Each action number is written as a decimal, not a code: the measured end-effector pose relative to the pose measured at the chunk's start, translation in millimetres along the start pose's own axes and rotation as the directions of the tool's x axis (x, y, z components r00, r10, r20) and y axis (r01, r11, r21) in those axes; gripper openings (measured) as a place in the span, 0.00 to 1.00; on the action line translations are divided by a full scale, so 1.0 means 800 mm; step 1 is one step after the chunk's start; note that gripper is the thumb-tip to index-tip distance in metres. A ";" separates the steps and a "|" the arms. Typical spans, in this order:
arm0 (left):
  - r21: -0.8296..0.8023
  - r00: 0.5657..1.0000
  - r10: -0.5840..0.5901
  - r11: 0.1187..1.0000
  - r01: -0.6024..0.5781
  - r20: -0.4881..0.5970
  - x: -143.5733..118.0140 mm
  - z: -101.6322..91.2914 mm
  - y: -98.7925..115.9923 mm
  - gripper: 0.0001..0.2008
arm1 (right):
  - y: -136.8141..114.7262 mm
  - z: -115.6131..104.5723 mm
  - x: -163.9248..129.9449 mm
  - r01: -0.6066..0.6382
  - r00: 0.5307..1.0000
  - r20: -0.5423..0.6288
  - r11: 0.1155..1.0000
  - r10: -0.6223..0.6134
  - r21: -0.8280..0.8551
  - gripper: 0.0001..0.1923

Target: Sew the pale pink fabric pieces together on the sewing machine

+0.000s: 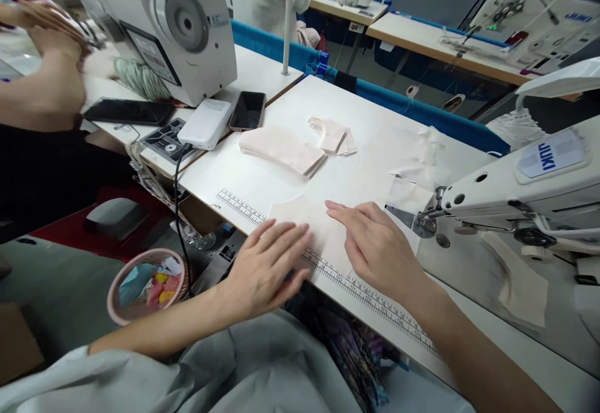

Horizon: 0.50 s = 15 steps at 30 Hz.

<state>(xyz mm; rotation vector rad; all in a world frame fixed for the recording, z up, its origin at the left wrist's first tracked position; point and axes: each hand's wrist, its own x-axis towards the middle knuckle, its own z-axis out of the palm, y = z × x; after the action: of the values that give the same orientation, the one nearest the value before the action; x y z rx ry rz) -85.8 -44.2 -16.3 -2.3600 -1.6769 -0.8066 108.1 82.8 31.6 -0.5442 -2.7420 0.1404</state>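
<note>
A pale, near-white piece of fabric [304, 208] lies flat on the white sewing table, by the printed ruler along its front edge. My left hand [269, 266] rests on the fabric's near side, its fingers stretched out and slightly spread. On the right side of the same piece is my right hand [375, 247], index finger extended to the left and thumb apart; nothing shows gripped in it. Beyond my hands lie a folded stack of pale pink fabric [281, 150] and some smaller cut pieces [334, 137].
A sewing machine head [510, 194] stands close at right, with more pale cloth [417, 188] beside its needle. At left are a phone [248, 111], a white power bank [205, 124] and another machine [187, 25]. A co-worker's arm [42, 88] reaches in; a pink basket [147, 285] sits below.
</note>
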 end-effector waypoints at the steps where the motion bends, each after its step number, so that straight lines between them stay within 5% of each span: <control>1: 0.038 0.998 -0.056 0.998 0.057 -0.020 -0.002 -0.003 -0.005 0.24 | -0.001 0.005 0.010 0.002 1.000 0.019 1.000 -0.002 -0.005 0.24; 7: 0.156 0.993 -0.118 0.981 0.114 0.017 -0.010 -0.006 -0.032 0.22 | -0.006 0.031 0.041 0.057 0.992 0.117 0.995 -0.048 -0.077 0.23; 15: 0.191 0.985 -0.159 0.971 0.144 0.067 -0.011 -0.009 -0.030 0.20 | -0.015 0.045 0.036 0.035 0.999 0.041 0.964 -0.025 -0.263 0.19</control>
<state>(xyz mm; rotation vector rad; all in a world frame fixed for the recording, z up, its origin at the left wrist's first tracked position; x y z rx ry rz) -112.6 -45.6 -19.2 -2.1888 -1.8946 -0.5537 66.5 81.3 8.9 -0.5740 -2.8223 -0.2282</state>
